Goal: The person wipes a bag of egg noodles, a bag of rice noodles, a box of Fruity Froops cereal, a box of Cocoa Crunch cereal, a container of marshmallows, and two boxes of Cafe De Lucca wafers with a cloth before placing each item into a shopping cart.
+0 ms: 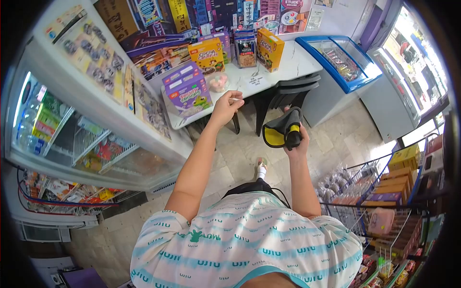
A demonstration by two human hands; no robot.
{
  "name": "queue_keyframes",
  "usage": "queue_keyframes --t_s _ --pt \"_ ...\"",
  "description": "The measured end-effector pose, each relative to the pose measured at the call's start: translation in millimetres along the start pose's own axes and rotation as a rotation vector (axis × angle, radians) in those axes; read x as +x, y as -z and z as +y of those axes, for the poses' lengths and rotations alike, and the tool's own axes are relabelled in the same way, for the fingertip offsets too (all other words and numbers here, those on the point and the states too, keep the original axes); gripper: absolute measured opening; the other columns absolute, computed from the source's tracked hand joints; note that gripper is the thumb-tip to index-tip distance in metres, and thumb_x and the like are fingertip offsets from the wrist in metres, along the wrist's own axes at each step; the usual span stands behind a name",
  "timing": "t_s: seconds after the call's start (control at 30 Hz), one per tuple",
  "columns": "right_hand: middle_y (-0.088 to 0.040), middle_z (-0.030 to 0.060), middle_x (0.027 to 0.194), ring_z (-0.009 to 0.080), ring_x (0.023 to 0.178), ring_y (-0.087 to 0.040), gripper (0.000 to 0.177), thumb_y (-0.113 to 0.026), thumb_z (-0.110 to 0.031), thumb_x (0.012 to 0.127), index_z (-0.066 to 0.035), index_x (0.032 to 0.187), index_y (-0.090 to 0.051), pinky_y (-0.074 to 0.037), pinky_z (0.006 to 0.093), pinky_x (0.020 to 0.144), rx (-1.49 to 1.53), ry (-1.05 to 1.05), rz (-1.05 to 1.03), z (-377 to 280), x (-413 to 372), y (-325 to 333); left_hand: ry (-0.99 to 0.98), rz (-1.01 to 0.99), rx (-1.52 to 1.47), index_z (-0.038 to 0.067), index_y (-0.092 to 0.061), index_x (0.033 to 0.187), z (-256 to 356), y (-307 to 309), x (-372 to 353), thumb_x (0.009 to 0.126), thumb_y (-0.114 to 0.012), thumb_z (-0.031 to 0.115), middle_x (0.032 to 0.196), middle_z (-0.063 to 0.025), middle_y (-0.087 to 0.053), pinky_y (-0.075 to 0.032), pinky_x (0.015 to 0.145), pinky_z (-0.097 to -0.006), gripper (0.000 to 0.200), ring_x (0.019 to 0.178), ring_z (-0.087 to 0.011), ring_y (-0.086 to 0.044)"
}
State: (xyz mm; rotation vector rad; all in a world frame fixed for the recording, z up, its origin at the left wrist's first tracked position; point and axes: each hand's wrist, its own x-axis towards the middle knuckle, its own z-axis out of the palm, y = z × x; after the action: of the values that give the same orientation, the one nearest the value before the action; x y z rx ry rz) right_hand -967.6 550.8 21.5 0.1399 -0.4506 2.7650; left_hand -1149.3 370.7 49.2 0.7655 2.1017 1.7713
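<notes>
My right hand (299,143) grips a black thing with a yellow inner face (277,136). It has a rounded, flared flap and a rolled black-and-yellow part by my fingers; I cannot tell what kind of thing it is. My left hand (225,107) is raised by the front edge of the white table (252,91), fingers loosely bent and apart, with nothing in them. Just beyond it on the table sits a clear container of pastel round items (218,82). To its left stands a purple cereal box (187,92) with a green frog picture.
Farther back are yellow cocoa cereal boxes (270,49) and a dark pouch (245,50). Stacked black plastic stools (290,91) stand under the table's right end, beside a blue-rimmed chest freezer (343,62). A glass-door fridge (72,129) is on the left, wire racks (384,201) on the right.
</notes>
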Motion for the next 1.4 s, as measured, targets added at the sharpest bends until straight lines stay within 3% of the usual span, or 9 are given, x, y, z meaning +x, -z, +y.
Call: queue_keyframes --t_s 0.37,0.43,0.6,0.87,0.97,1.17,1.3,1.37,1.4 --pt "-0.035 0.0176 0.141 0.0341 0.126 -0.039 0.053 -0.052 -0.021 0.086 0.005 0.131 -0.038 -0.032 0.0463 0.106 -0.104 -0.117 -0.035 -75 197 36 -0.217 0.330 0.367 0.003 -0.061 0.103 -46 3 292 0.083 -0.059 0.011 0.103 -0.0146 -0.062 -0.047 0.081 -0.0372 0.022 0.091 -0.0299 -0.061" --pt "-0.033 0.0186 0.142 0.0362 0.126 -0.038 0.051 -0.051 -0.021 0.087 0.002 0.130 -0.040 -0.031 0.0486 0.106 -0.063 -0.135 -0.058 -83 221 36 -0.334 0.394 0.651 0.003 -0.063 0.101 -51 5 331 0.081 -0.060 0.011 0.105 -0.0137 -0.061 -0.043 0.088 -0.0397 0.022 0.099 -0.0314 -0.056" --pt "-0.041 0.0228 0.134 0.0373 0.124 -0.041 0.050 -0.053 -0.021 0.086 0.003 0.128 -0.042 -0.032 0.0491 0.105 -0.045 -0.099 -0.030 -94 256 69 -0.306 0.340 0.844 0.007 -0.066 0.100 -71 7 420 0.080 -0.062 0.013 0.109 -0.0064 -0.060 -0.040 0.094 -0.0393 0.022 0.108 -0.0291 -0.048" --pt "-0.049 0.0170 0.124 0.0338 0.119 -0.045 0.054 -0.056 -0.023 0.083 0.006 0.125 -0.041 -0.033 0.0453 0.105 -0.149 0.079 0.102 -95 284 81 -0.336 0.087 1.035 0.003 -0.069 0.092 -134 16 525 0.077 -0.064 0.017 0.104 -0.0092 -0.063 -0.043 0.091 -0.0375 0.021 0.106 -0.0298 -0.051" --pt "-0.050 0.0215 0.119 0.0358 0.113 -0.050 0.051 -0.059 -0.019 0.079 0.007 0.120 -0.044 -0.038 0.0464 0.101 -0.137 0.092 0.062 -92 295 80 -0.024 -0.146 1.094 0.003 -0.070 0.087 -114 17 535 0.075 -0.069 0.020 0.099 -0.0116 -0.066 -0.047 0.086 -0.0391 0.021 0.099 -0.0322 -0.058" --pt "-0.051 0.0204 0.123 0.0331 0.113 -0.051 0.047 -0.056 -0.018 0.083 0.003 0.123 -0.044 -0.040 0.0431 0.099 -0.122 0.127 0.146 -77 325 61 0.021 -0.311 0.950 0.007 -0.070 0.080 -100 20 521 0.075 -0.070 0.026 0.085 -0.0157 -0.067 -0.050 0.073 -0.0405 0.020 0.082 -0.0314 -0.065" --pt "-0.048 0.0192 0.129 0.0282 0.114 -0.051 0.046 -0.051 -0.013 0.087 0.000 0.130 -0.040 -0.041 0.0384 0.098 -0.344 0.218 0.233 -66 373 56 -0.104 -0.148 0.879 0.003 -0.065 0.082 -74 13 465 0.077 -0.066 0.025 0.081 -0.0178 -0.066 -0.049 0.069 -0.0413 0.023 0.075 -0.0334 -0.063" --pt "-0.053 0.0151 0.125 0.0244 0.110 -0.054 0.042 -0.055 -0.010 0.086 0.001 0.125 -0.045 -0.043 0.0351 0.094 -0.580 0.243 0.318 -46 400 40 -0.270 0.042 0.681 0.002 -0.061 0.082 -59 12 440 0.080 -0.064 0.023 0.076 -0.0178 -0.063 -0.047 0.068 -0.0424 0.021 0.078 -0.0349 -0.062" --pt "-0.053 0.0158 0.124 0.0268 0.112 -0.053 0.042 -0.056 -0.011 0.085 0.001 0.124 -0.046 -0.042 0.0351 0.095 -0.918 0.295 0.250 -30 413 38 -0.146 0.080 0.610 0.001 -0.058 0.080 -30 9 422 0.082 -0.061 0.018 0.074 -0.0180 -0.063 -0.045 0.064 -0.0429 0.018 0.072 -0.0362 -0.060"
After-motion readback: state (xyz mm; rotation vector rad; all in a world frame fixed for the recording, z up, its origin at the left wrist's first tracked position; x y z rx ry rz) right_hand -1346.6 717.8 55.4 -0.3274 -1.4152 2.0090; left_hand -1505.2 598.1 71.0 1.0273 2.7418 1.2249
